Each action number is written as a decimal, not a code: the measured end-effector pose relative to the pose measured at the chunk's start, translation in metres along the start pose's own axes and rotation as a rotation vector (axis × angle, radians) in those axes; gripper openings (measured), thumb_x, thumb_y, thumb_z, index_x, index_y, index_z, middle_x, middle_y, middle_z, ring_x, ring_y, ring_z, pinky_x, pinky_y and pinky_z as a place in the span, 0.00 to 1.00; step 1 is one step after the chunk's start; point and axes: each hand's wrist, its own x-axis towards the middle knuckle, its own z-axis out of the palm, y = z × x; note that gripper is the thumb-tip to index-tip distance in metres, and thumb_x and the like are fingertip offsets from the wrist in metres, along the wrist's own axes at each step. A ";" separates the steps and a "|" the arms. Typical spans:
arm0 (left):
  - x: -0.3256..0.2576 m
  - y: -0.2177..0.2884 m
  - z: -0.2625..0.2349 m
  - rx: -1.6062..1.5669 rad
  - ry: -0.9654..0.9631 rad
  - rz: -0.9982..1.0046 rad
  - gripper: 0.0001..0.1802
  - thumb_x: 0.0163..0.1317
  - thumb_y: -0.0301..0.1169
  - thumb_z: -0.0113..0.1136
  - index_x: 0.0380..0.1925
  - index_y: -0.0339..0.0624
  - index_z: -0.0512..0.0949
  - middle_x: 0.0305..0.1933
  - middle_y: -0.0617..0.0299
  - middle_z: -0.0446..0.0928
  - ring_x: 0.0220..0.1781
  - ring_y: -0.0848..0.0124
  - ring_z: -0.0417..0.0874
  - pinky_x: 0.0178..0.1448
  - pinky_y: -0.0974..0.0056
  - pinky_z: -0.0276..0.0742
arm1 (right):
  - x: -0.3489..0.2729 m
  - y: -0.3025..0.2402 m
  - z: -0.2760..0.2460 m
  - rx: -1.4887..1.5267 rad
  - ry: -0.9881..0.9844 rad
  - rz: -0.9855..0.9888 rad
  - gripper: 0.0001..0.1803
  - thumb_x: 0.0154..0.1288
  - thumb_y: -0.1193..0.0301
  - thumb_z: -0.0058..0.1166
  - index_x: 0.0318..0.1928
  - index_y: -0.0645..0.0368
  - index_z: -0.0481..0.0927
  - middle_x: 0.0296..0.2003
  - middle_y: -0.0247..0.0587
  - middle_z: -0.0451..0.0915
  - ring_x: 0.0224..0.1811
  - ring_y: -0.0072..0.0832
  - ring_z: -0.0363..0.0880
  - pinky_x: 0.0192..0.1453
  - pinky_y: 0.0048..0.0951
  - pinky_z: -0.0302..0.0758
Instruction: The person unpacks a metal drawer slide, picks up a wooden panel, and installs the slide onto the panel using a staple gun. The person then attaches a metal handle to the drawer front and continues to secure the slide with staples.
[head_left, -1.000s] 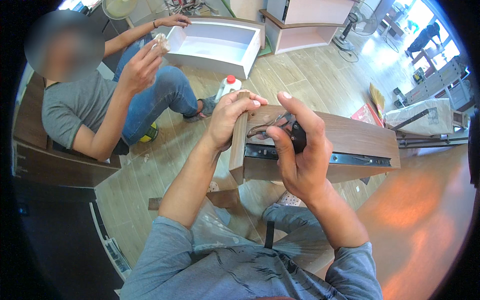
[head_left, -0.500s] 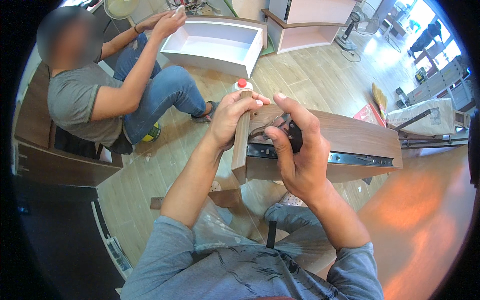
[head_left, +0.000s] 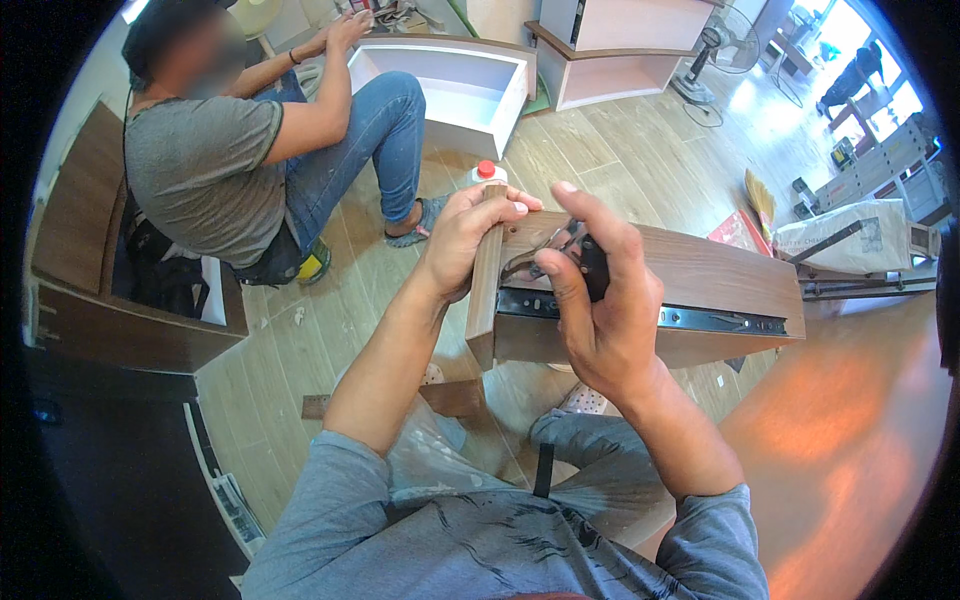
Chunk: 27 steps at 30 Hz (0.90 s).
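Note:
A brown wood-grained drawer (head_left: pixel 700 268) lies on its side in front of me, with a dark metal slide rail (head_left: pixel 725 320) along it. My left hand (head_left: pixel 460 240) is wrapped round the far end of the drawer's front panel (head_left: pixel 484 300). Over the drawer side, close to that panel, my right hand (head_left: pixel 615 330) curls round a small hand tool (head_left: pixel 593 268) with a black body and shiny curved metal. The tool's exact kind cannot be made out. My fingers hide part of the tool and of the rail.
Left of me a co-worker (head_left: pixel 205 160) sits low near a white drawer box (head_left: pixel 440 95). A red-capped white bottle (head_left: pixel 487 173) stands beyond my left hand. Rightward are a fan (head_left: pixel 705 50), a broom (head_left: pixel 760 195), a sack (head_left: pixel 850 238), a ladder (head_left: pixel 880 165) and an orange-brown panel (head_left: pixel 830 420).
The co-worker has shifted to the right and up, turning partly away, with the knees higher. My hands, the tool and the drawer stay almost where they were.

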 end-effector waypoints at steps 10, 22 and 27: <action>0.000 0.000 0.001 -0.009 0.015 -0.029 0.15 0.68 0.32 0.58 0.47 0.32 0.82 0.41 0.52 0.83 0.36 0.65 0.88 0.34 0.61 0.89 | -0.003 -0.002 -0.001 0.022 0.030 -0.002 0.28 0.75 0.77 0.61 0.71 0.62 0.68 0.41 0.38 0.82 0.34 0.18 0.80 0.42 0.23 0.79; -0.001 0.002 0.002 0.010 0.026 -0.045 0.15 0.67 0.32 0.59 0.46 0.32 0.82 0.41 0.54 0.84 0.38 0.69 0.87 0.41 0.64 0.85 | -0.003 -0.001 -0.001 0.096 0.028 0.037 0.28 0.71 0.79 0.63 0.69 0.62 0.71 0.63 0.50 0.81 0.47 0.38 0.86 0.52 0.33 0.82; -0.001 0.003 0.002 0.056 0.029 -0.012 0.15 0.67 0.32 0.59 0.45 0.32 0.83 0.41 0.55 0.84 0.41 0.72 0.86 0.48 0.67 0.81 | 0.001 0.001 0.001 -0.005 0.057 -0.057 0.26 0.77 0.77 0.58 0.71 0.64 0.68 0.40 0.40 0.82 0.29 0.17 0.76 0.35 0.21 0.75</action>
